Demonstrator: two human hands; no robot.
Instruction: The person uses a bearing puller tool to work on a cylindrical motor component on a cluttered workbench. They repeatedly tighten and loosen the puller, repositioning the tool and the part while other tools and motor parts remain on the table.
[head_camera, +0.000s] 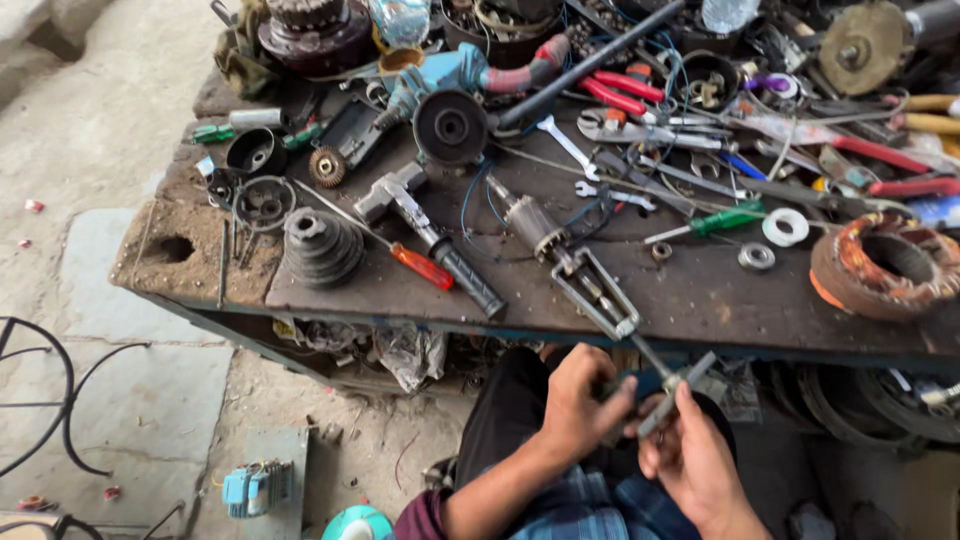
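Note:
A motor armature (527, 224) lies on the dark workbench (700, 300), clamped in a metal puller frame (598, 288). The puller's screw shaft (650, 355) runs off the bench's front edge, down to a crossbar handle (690, 380). My left hand (580, 400) is closed around the lower end of the shaft, just below the bench edge. My right hand (692, 455) grips the crossbar handle from underneath. Both hands hang over my lap, in front of the bench.
The bench is crowded: a red-handled screwdriver (420, 265), a stepped pulley (320, 245), a teal angle grinder (450, 85), wrenches, red pliers (620, 95), a green screwdriver (725, 218) and a copper-wound stator (885, 265). A small blue motor (255, 488) sits on the floor.

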